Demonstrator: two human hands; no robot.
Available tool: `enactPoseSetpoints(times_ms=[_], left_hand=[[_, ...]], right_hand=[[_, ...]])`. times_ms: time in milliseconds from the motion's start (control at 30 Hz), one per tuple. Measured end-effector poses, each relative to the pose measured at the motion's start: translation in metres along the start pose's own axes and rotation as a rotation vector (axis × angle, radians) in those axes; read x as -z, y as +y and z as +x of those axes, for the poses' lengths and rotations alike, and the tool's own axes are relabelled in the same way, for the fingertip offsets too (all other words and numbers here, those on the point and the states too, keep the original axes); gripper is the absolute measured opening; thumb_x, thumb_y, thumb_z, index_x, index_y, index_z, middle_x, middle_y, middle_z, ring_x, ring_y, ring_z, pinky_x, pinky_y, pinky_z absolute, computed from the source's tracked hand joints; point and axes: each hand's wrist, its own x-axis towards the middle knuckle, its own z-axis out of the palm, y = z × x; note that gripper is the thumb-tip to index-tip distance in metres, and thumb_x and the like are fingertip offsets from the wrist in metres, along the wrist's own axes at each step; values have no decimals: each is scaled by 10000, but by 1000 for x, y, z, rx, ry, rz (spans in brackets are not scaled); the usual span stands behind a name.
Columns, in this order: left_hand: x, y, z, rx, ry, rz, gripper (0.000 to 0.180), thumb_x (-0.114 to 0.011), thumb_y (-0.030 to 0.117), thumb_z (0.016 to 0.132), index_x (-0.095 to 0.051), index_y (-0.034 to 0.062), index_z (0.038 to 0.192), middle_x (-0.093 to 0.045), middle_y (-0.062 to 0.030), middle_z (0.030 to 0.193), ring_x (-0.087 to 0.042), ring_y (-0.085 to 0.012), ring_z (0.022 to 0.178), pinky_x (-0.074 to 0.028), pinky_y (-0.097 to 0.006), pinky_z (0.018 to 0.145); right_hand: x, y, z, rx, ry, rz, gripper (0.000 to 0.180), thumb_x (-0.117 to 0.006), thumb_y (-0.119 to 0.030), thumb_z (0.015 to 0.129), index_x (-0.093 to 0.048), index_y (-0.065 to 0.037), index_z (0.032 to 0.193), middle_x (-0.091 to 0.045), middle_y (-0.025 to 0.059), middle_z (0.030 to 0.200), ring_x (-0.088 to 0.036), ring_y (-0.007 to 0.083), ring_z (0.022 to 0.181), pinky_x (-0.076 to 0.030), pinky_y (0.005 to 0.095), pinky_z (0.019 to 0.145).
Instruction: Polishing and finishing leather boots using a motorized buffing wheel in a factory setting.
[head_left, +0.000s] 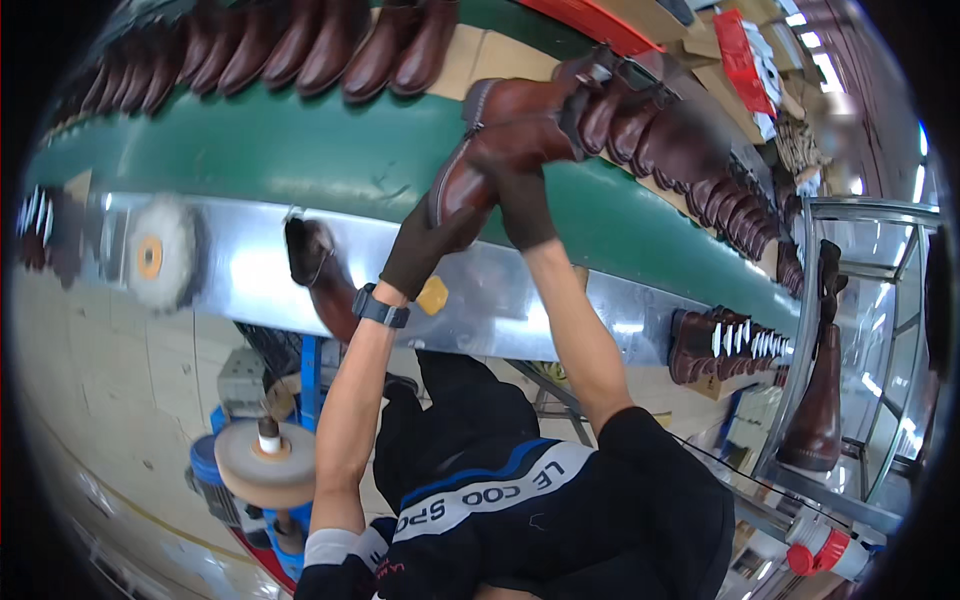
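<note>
Both my hands wear dark brown gloves and grip a glossy brown leather boot [470,180] over the green conveyor belt [300,150]. The boot's sole edge faces left, and its toe end points down toward me. My left hand [425,245] is closed around the toe end. Against the boot's upper, my right hand [522,200] is closed with the fingers partly hidden. Whether a second boot lies behind this one, I cannot tell. A yellow block [432,296] rests on the metal ledge [490,320] near my left wrist. Another brown boot [335,300] lies left of that wrist.
Rows of brown boots line the belt's far side [330,50] and the right [650,130]. A fluffy white wheel [180,255] stands at the left, above a blue machine with a round wheel [265,465]. A metal rack [860,215] holding a tall boot [815,410] is at the right.
</note>
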Motion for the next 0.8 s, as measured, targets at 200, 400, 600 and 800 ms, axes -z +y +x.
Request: enactPoseSetpoints(times_ms=[200,400,600,800], left_hand=[[-10,-4,9,-37,237,844,542,-655,207,776,-439,-26,1216,-537,-218,1110,-545,-317,1021,-455,-351,824],[33,-38,-77,-1,391,1062,281,-580,90,813,-547,-38,1060,-588,-189,1031,-576,-290,960,-460,-333,795],[86,-43,-159,-77,1045,1140,221,-515,105,866,-552,-40,1028,-593,-170,950,-577,-263,896,-459,-331,780],[185,-63,-156,-15,1040,1374,410,-421,184,911,-369,-20,1263,-354,-231,1289,-336,-358,1200,-286,-396,985]], right_hand=[[48,86,179,96,545,-270,656,-722,-309,562,-482,5,1086,-586,184,1025,-577,310,926,-459,380,801],[58,127,217,-164,589,-633,544,-668,-286,639,-435,-27,1057,-557,234,1003,-560,405,893,-461,459,772],[23,157,51,200,421,-583,499,-621,-197,732,-472,4,1164,-508,242,1111,-488,374,1039,-404,417,885],[14,163,-138,253,144,-815,383,-586,-124,733,-527,-16,1095,-465,179,1214,-423,362,1133,-329,461,955]])
